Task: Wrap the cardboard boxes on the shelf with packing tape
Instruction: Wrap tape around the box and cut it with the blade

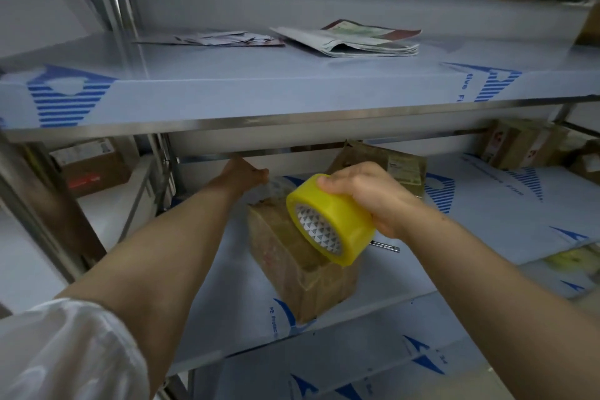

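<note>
A brown cardboard box (292, 256) lies on the middle shelf (487, 221), partly covered in shiny tape. My right hand (373, 195) grips a yellow roll of packing tape (328, 221) just above the box's right side. A clear strip of tape (276, 185) runs from the roll to my left hand (243, 172), which pinches its end beyond the far left corner of the box. The fingertips of my left hand are hidden behind the hand. A second cardboard box (389, 162) stands behind my right hand.
The upper shelf (259, 91) overhangs close above my hands and carries folded newspapers (360, 39) and loose papers (224, 37). More boxes sit at the far right (519, 143) and the far left (94, 166). A metal tool (386, 247) lies right of the box.
</note>
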### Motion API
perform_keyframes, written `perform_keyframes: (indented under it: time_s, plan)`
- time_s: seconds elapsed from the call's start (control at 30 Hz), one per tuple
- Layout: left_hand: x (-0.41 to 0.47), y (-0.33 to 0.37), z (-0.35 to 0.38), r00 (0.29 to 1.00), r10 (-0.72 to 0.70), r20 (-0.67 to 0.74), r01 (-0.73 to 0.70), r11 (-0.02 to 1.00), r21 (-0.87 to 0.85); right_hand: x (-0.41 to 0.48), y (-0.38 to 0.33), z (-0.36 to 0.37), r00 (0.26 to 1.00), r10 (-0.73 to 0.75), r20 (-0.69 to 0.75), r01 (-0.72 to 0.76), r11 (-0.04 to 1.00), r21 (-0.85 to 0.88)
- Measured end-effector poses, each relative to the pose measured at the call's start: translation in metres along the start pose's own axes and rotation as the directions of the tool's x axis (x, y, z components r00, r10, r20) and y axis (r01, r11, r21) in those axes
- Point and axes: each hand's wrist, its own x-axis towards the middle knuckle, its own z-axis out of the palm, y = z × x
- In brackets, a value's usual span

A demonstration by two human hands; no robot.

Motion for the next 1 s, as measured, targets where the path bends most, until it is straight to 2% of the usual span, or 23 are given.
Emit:
perform_keyframes:
  time_s: [0.23, 0.4, 0.57, 0.7, 0.87, 0.93, 1.0]
  plan:
    - [0.009, -0.007, 0.006, 0.997, -0.037, 0.070, 0.033, 0.998, 0.051, 0.002, 0.008, 0.008, 0.994, -0.111, -0.011, 0.112, 0.994, 0.013]
    - [0.014, -0.017, 0.010, 0.992, -0.067, 0.108, 0.065, 0.998, 0.025, 0.006, 0.009, 0.009, 0.994, -0.072, -0.078, 0.074, 0.997, 0.014]
    - [0.017, -0.020, 0.017, 0.988, -0.101, 0.115, 0.094, 0.993, 0.067, 0.007, 0.009, 0.012, 0.995, -0.011, -0.101, 0.023, 0.993, 0.117]
    - [0.014, -0.023, 0.020, 0.984, -0.126, 0.123, 0.119, 0.991, 0.066, 0.009, 0.009, 0.015, 0.992, -0.021, -0.127, 0.036, 0.993, 0.116]
    - [0.015, -0.031, 0.026, 0.960, -0.199, 0.198, 0.205, 0.979, -0.009, 0.015, 0.014, 0.016, 0.988, -0.047, -0.145, 0.061, 0.994, 0.094]
    - [0.012, -0.032, 0.026, 0.944, -0.255, 0.207, 0.250, 0.967, 0.050, 0.019, 0.016, 0.017, 0.986, -0.063, -0.151, 0.071, 0.996, 0.051]
    - [0.009, -0.030, 0.025, 0.956, -0.255, 0.146, 0.240, 0.964, 0.116, 0.021, 0.017, 0.018, 0.987, -0.066, -0.145, 0.071, 0.997, 0.034]
